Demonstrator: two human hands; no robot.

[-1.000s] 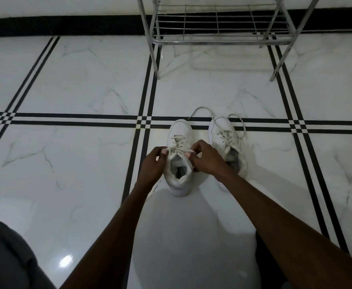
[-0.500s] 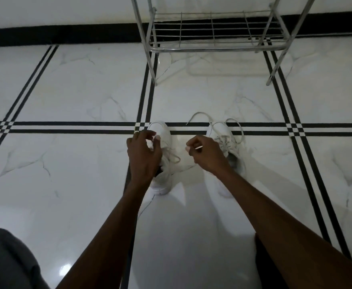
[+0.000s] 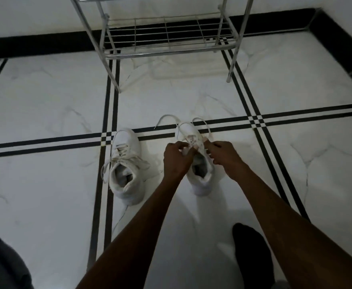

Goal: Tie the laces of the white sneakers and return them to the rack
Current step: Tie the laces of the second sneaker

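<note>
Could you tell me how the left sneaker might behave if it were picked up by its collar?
The left sneaker probably lifts rigidly; its padded collar stands open. It looks bulky, so likely moderately light. Its laces drape off both sides, so they would probably dangle.

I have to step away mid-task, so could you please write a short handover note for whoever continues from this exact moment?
Left hand and right hand: both pinching the loose white laces of the right white leather sneaker.
Left white leather sneaker: on the marble floor, nobody touching it, laces appear tied in a bow.
Silver wire shoe rack: against the wall beyond the shoes, bottom shelf bare.
Done: apparently the left shoe.
Left: tie the right shoe, then put both on the rack.
</note>
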